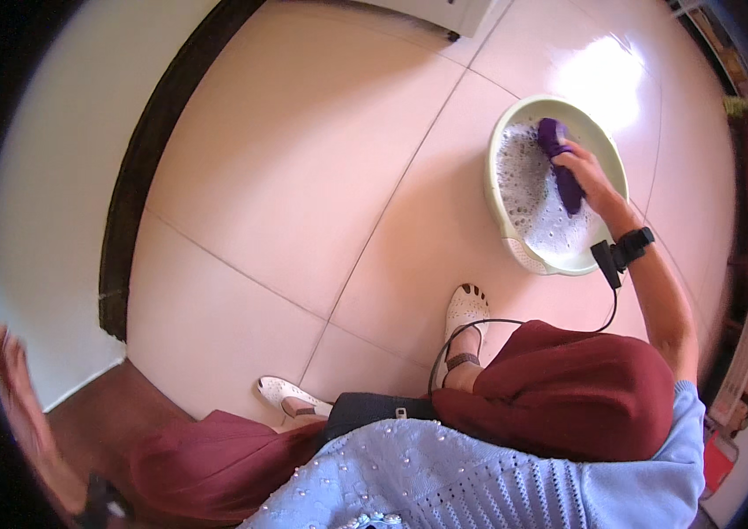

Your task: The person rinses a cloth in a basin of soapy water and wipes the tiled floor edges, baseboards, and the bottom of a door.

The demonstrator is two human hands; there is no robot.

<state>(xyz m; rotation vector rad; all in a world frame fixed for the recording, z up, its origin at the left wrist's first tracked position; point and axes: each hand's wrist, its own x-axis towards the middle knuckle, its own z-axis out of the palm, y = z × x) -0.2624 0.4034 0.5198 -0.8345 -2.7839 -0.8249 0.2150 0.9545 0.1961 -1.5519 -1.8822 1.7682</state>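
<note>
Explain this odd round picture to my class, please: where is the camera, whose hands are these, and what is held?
There is no machine here, just a person's bare hands. The single picture comes from a wide fisheye camera on the person's head, looking down, so straight edges bend.

The right hand grips a bunched purple cloth-like item in a pale green basin of foamy water. The basin rests on the tiled floor. The left hand, at the far left edge, shows nothing in its grasp.

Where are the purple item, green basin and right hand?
Purple item [566, 186], head view: lower part.
Green basin [491, 172], head view: left rim.
Right hand [587, 173], head view: back of the hand.
</note>
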